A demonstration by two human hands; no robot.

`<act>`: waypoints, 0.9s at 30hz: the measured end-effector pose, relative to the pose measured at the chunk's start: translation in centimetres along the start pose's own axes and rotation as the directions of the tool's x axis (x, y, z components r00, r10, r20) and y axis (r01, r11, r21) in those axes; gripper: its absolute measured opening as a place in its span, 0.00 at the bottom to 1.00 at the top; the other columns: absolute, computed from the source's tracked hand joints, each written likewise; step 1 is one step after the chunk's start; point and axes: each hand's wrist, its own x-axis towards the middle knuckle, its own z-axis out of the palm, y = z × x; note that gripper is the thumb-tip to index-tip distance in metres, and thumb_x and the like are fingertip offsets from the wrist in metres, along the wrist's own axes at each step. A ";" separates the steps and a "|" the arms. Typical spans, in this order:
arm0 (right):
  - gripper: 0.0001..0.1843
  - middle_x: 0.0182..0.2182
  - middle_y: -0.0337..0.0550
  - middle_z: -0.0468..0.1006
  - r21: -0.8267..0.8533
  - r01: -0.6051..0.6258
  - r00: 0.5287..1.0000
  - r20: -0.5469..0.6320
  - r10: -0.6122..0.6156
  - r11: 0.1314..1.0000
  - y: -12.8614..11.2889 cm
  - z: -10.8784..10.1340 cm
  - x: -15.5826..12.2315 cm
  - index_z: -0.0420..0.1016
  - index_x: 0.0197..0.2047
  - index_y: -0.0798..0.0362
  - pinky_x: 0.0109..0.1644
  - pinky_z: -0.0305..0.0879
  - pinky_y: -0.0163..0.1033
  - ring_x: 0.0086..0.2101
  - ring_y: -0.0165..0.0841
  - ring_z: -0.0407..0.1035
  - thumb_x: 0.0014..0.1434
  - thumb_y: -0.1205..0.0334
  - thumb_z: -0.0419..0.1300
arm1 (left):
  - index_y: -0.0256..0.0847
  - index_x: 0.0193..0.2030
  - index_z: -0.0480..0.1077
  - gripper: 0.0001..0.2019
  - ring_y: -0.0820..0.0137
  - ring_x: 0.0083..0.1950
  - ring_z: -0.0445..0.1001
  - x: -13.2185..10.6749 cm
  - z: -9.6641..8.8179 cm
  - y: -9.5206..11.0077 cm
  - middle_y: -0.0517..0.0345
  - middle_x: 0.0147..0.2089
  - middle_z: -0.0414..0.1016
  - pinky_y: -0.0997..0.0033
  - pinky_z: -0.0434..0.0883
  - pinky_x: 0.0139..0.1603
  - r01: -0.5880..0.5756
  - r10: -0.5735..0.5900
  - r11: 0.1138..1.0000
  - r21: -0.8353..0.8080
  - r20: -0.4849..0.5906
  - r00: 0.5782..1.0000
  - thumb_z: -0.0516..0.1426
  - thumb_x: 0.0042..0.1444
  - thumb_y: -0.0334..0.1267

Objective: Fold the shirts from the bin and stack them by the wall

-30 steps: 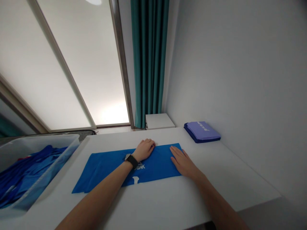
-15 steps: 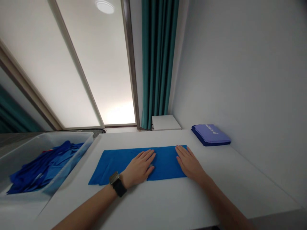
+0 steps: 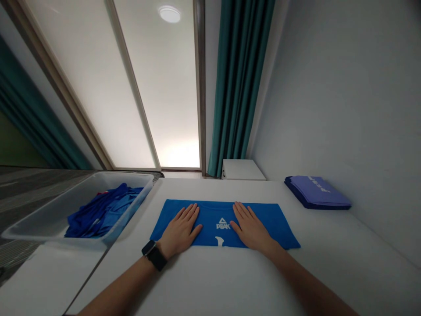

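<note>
A bright blue shirt (image 3: 269,219), folded into a flat rectangle with a white logo showing, lies on the white table (image 3: 230,281). My left hand (image 3: 180,228) rests flat on its left part, fingers stretched out; a black watch is on that wrist. My right hand (image 3: 248,226) lies flat on the cloth just right of the logo, fingers spread. Neither hand grips anything.
A clear plastic bin (image 3: 49,215) holding crumpled blue garments (image 3: 101,210) stands at the left. A stack of folded purple-blue shirts (image 3: 317,192) sits at the back right by the wall. A small white cabinet (image 3: 241,170) and teal curtain (image 3: 240,83) stand behind the table.
The shirt went from a long strip to a shorter rectangle with the logo up. Both hands shifted and now press flat on either side of the logo. The view swung left.
</note>
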 end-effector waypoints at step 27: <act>0.39 0.69 0.55 0.50 -0.039 -0.449 0.890 -0.113 0.442 0.893 7.2 1.4 -2.1 0.50 0.71 0.65 0.70 0.36 0.56 0.68 0.44 0.43 0.66 0.46 0.34 | 0.42 0.71 0.54 0.30 0.60 0.72 0.53 -1.4 1.1 -3.4 0.53 0.71 0.55 0.52 0.54 0.70 0.077 -0.079 0.997 -0.029 -0.082 0.993 0.42 0.68 0.54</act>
